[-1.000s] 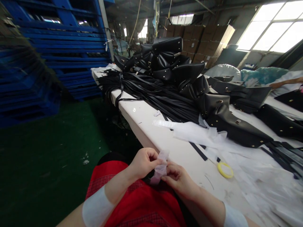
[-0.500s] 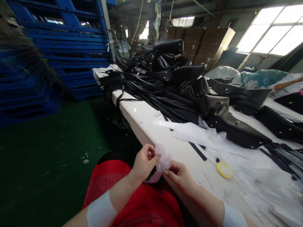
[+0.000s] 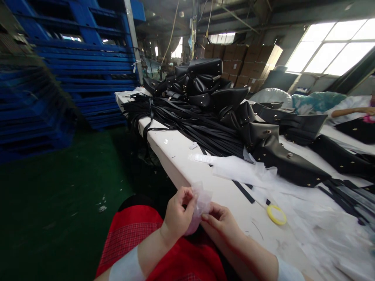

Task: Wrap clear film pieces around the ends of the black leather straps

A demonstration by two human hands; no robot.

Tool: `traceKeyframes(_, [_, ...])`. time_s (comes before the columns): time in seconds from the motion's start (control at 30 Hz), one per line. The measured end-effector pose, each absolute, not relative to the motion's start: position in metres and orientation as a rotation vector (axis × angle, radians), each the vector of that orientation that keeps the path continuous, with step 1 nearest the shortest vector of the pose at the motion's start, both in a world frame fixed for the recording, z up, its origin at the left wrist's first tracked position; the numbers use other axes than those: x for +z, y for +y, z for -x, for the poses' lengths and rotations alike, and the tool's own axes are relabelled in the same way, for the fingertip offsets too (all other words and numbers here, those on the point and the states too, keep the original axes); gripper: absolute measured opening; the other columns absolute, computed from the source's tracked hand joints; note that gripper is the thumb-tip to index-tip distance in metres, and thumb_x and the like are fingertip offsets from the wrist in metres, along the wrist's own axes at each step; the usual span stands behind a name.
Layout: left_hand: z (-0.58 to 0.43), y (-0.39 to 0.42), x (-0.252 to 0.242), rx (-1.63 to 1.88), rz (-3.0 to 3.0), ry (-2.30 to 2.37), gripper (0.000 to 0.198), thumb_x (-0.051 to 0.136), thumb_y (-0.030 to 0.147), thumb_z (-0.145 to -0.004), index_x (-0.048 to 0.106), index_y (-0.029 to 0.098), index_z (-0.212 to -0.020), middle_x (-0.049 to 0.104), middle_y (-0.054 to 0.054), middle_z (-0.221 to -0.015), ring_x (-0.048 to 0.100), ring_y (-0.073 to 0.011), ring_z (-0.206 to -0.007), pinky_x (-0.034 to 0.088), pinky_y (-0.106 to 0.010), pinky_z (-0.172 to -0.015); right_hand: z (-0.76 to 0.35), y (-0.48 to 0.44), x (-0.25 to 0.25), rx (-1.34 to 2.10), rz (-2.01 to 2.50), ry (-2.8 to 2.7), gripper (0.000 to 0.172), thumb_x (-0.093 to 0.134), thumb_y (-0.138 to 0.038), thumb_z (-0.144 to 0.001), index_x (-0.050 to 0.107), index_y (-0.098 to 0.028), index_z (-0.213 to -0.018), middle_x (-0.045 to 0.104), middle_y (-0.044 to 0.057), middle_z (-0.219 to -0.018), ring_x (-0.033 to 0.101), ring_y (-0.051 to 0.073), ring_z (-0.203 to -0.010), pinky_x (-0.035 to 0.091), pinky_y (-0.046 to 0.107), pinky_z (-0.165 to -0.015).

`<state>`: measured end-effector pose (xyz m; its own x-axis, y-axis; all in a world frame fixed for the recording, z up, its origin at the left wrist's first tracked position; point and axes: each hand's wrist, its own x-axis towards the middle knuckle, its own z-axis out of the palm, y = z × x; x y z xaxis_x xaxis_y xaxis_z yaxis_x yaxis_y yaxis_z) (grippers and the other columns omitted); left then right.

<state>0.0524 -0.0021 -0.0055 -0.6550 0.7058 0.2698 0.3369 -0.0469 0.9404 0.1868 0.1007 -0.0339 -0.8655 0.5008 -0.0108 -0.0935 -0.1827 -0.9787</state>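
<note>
Between my two hands is a crumpled sheet of thin, translucent white wrapping (image 3: pixel 201 201), above my lap at the table's near edge. My left hand (image 3: pixel 181 208) pinches its left side between thumb and fingers. On the right side, my right hand (image 3: pixel 221 218) grips the sheet the same way, thumb on top. The sheet's lower part hangs down toward the red apron (image 3: pixel 129 222). Whether anything lies inside the wrapping cannot be made out.
On the white table (image 3: pixel 172 156) lie a bundle of black straps (image 3: pixel 190 119), a heap of black bags (image 3: pixel 202 84), loose plastic sheets (image 3: pixel 316 230) and a yellow ring (image 3: pixel 276 215). Blue pallets (image 3: pixel 96 66) stand left. A co-worker's arm (image 3: pixel 348 112) shows at far right.
My view has tilted up slightly, so the table sits a little left and lower. My hands keep hold of the wrapping, and the left hand has turned a bit, covering more of its lower part.
</note>
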Motion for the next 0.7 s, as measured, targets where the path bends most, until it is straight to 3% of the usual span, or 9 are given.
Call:
traceKeyframes(0.17, [-0.050, -0.005, -0.011, 1.699, -1.126, 1.689, 0.024, 0.052, 0.031, -0.092, 0.061, 0.017, -0.110, 0.069, -0.010, -0.106, 0.067, -0.0211, -0.096, 0.051, -0.031, -0.089, -0.185, 0.105, -0.039, 1.961, 0.490, -1.723, 0.027, 0.076, -0.043, -0.075, 0.069, -0.017, -0.075, 0.070, 0.004, -0.076, 0.063, 0.018, -0.072, 0.050, 0.030, -0.072])
traceKeyframes(0.3, [-0.047, 0.002, -0.011, 1.541, -1.003, 1.321, 0.043, 0.065, 0.044, -0.083, 0.061, 0.016, -0.115, 0.070, -0.012, -0.108, 0.066, -0.0263, -0.101, 0.050, -0.035, -0.092, -0.182, 0.106, -0.044, 1.842, 0.510, -1.806, 0.029, 0.074, -0.045, -0.076, 0.067, -0.017, -0.072, 0.069, 0.005, -0.076, 0.062, 0.019, -0.073, 0.050, 0.030, -0.071])
traceKeyframes(0.4, [-0.043, 0.008, -0.010, 1.408, -1.096, 1.342, 0.040, 0.072, 0.047, -0.077, 0.069, 0.016, -0.102, 0.071, -0.010, -0.102, 0.064, -0.0274, -0.100, 0.049, -0.033, -0.091, -0.179, 0.103, -0.045, 1.764, 0.513, -1.892, 0.027, 0.071, -0.042, -0.078, 0.066, -0.017, -0.070, 0.069, 0.006, -0.079, 0.063, 0.020, -0.075, 0.050, 0.031, -0.072])
traceKeyframes(0.47, [-0.036, 0.010, -0.009, 1.343, -1.169, 1.460, 0.036, 0.065, 0.050, -0.081, 0.073, 0.015, -0.084, 0.070, -0.008, -0.088, 0.064, -0.0247, -0.088, 0.049, -0.030, -0.082, -0.176, 0.101, -0.042, 1.755, 0.478, -1.981, 0.017, 0.069, -0.032, -0.078, 0.066, -0.018, -0.068, 0.069, 0.005, -0.080, 0.065, 0.020, -0.077, 0.051, 0.031, -0.072])
traceKeyframes(0.53, [-0.025, 0.010, -0.011, 1.329, -1.176, 1.556, 0.045, 0.057, 0.054, -0.086, 0.071, 0.014, -0.071, 0.066, -0.006, -0.076, 0.060, -0.0215, -0.075, 0.047, -0.027, -0.072, -0.172, 0.106, -0.033, 1.737, 0.440, -2.114, 0.003, 0.068, -0.020, -0.073, 0.068, -0.020, -0.070, 0.070, 0.005, -0.086, 0.066, 0.020, -0.081, 0.052, 0.030, -0.072])
traceKeyframes(0.6, [-0.011, 0.008, -0.013, 1.342, -1.166, 1.608, 0.049, 0.055, 0.056, -0.086, 0.069, 0.014, -0.068, 0.063, -0.005, -0.072, 0.057, -0.0201, -0.072, 0.045, -0.026, -0.068, -0.165, 0.123, -0.020, 1.611, 0.481, -2.278, 0.011, 0.065, -0.015, -0.072, 0.071, -0.021, -0.079, 0.071, 0.005, -0.097, 0.067, 0.020, -0.085, 0.052, 0.029, -0.072])
traceKeyframes(0.7, [0.009, 0.001, -0.016, 1.353, -1.160, 1.660, 0.048, 0.053, 0.056, -0.087, 0.067, 0.015, -0.067, 0.060, -0.003, -0.071, 0.055, -0.0187, -0.071, 0.044, -0.025, -0.070, -0.141, 0.178, 0.002, 1.182, 0.694, -2.496, 0.016, 0.059, -0.024, -0.082, 0.072, -0.019, -0.091, 0.072, 0.007, -0.098, 0.067, 0.020, -0.085, 0.052, 0.029, -0.075])
